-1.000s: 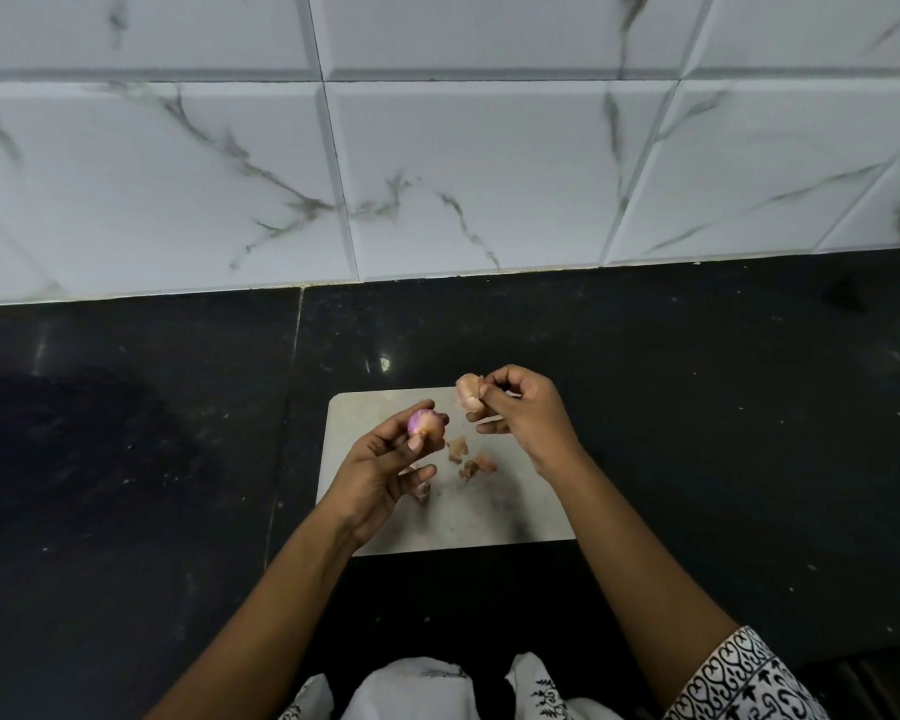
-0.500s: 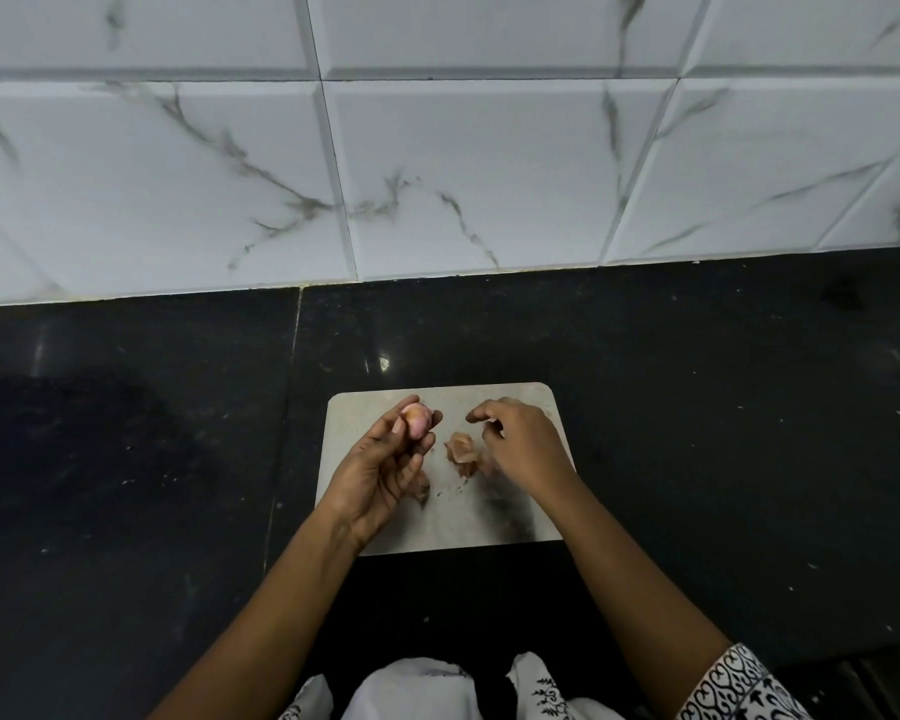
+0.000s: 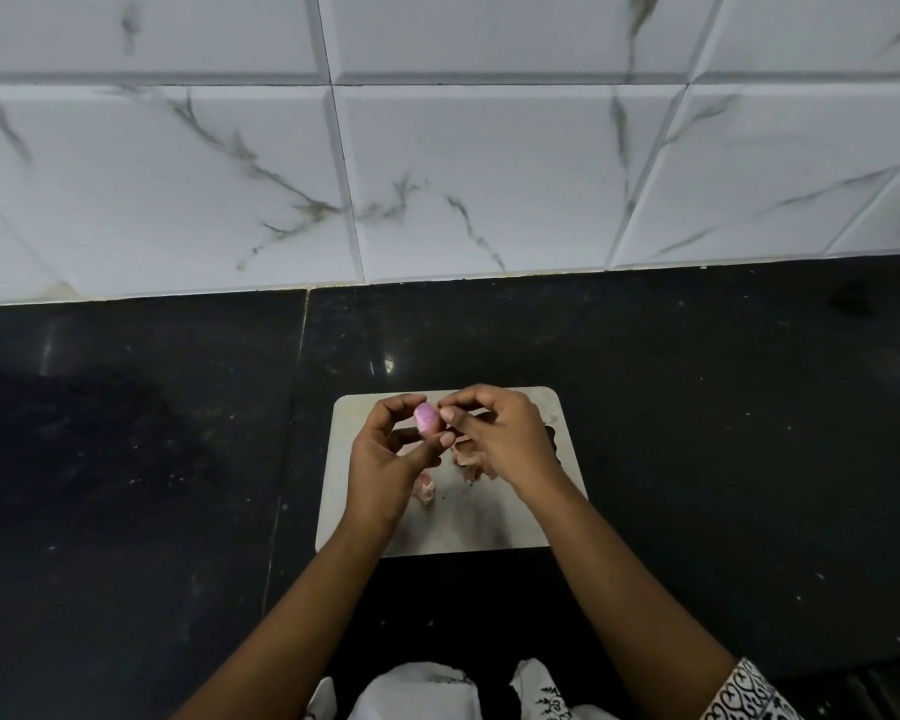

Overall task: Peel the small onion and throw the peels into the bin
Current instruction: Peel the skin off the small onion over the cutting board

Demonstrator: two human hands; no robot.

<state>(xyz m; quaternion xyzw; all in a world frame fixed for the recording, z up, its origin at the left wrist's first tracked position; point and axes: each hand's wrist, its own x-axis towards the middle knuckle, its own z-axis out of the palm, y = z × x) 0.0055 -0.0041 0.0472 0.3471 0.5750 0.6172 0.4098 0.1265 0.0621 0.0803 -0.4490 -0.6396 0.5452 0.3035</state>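
Seen from the head camera, the left hand (image 3: 385, 459) is holding a small, rounded pink-purple onion (image 3: 427, 418) just above a pale grey rectangular cutting board (image 3: 489, 532). Its thumb and curled fingers are closing round the onion's left and lower sides. The right hand (image 3: 500, 439) is meeting it from the right with its fingers curled. Its thumb and forefinger tips are pinching at the onion's upper right edge (whether a flake of skin is lying between them is too small to tell). The face of the onion turned to the camera is showing smooth and bare.

Pinkish-brown papery peels (image 3: 468, 457) are lying on the board under the right hand, partly hidden by it. One more pinkish scrap (image 3: 424, 488) is lying beside the left hand. The board is sitting flat on a black speckled stone worktop (image 3: 126, 459), and white grey-veined wall tiles (image 3: 489, 174) are rising behind it. A black-and-white patterned sleeve (image 3: 749, 693) is covering the right forearm at the bottom edge.
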